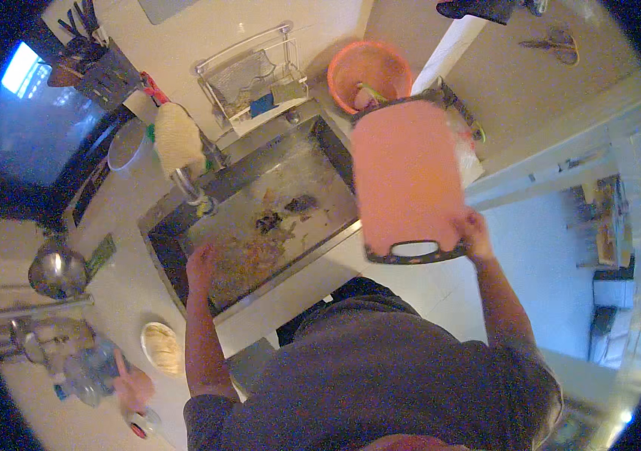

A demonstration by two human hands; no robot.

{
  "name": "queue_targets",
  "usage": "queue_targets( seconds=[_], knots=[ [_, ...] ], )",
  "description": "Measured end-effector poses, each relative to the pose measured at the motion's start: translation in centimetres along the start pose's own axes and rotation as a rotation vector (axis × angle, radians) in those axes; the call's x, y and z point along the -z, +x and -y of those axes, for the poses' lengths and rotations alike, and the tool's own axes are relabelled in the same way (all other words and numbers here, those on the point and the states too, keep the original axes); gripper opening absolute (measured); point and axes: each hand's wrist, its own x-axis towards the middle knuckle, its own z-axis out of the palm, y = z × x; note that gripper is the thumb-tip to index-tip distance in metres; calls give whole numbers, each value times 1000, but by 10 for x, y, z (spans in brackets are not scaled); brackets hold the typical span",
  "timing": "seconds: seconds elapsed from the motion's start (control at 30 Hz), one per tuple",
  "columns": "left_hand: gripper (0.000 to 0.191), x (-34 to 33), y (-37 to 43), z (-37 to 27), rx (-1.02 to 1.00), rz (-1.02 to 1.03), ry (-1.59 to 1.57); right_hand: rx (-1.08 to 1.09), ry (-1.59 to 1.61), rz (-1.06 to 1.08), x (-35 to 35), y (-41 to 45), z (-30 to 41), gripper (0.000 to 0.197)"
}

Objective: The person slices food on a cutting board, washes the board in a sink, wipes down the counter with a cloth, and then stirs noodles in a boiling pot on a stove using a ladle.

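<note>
A pink cutting board (408, 175) with a dark rim and a handle slot is held at the right of the sink. My right hand (475, 234) grips its near right corner. Over the left part of the sink hangs my left hand (202, 264), blurred, with no object visible in it. Below that hand is the metal sink (320, 160), its floor strewn with brown and dark scraps (275, 222). The curved metal faucet (189, 189) has a pale cloth (176, 138) wrapped around it.
Behind the sink stands a wire caddy (252, 73) with a blue sponge (262, 105). An orange basket (368, 70) sits beyond the board. At left are a utensil holder (106, 79), a white tub (128, 147), an oval dish (161, 346) and plastic bottles (80, 380).
</note>
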Motion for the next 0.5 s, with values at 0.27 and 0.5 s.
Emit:
queue_targets(
  seconds=[0.27,0.5],
  knots=[
    [21,-76,-135,-136,-93,-109,38,427,-512,-195,205,110,85,20],
    [22,-58,-165,-246,65,-47,-224,832,-1557,-323,265,286,5,19]
  ],
)
